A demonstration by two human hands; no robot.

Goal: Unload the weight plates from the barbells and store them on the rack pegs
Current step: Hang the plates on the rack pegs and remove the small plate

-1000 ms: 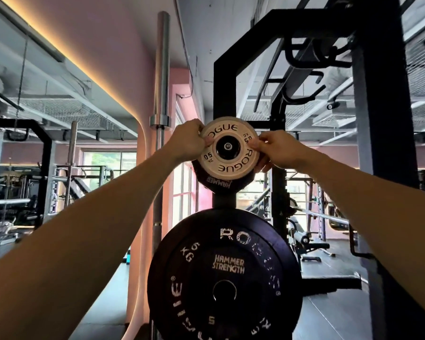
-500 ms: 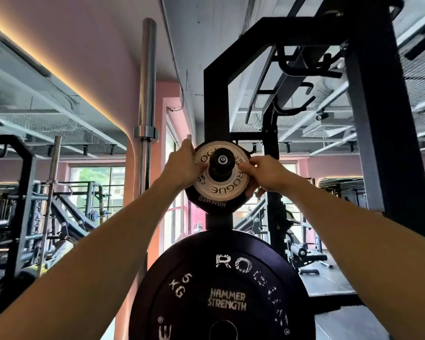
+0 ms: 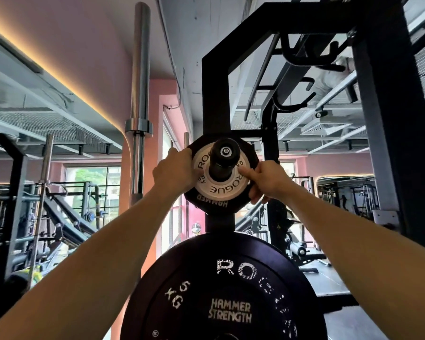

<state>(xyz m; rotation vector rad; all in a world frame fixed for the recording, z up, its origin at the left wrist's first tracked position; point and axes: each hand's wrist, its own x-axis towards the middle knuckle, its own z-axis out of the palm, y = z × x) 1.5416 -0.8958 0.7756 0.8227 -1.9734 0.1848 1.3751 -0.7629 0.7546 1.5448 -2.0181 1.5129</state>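
Small white plate [image 3: 220, 181], rigid and probably light, sits threaded on the upper rack peg [image 3: 225, 153]; left hand [image 3: 174, 171] grips its 9 o'clock rim, right hand [image 3: 268, 181] pinches 3 o'clock — rim is the hold.

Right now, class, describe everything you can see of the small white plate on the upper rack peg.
The small white plate is a round disc lettered ROGUE in black, with 0.5 markings. It sits upright on the black peg, which sticks out through its centre hole, flat against a larger black plate behind it. The left hand grips its left edge; the right hand holds its right edge, one finger on its face.
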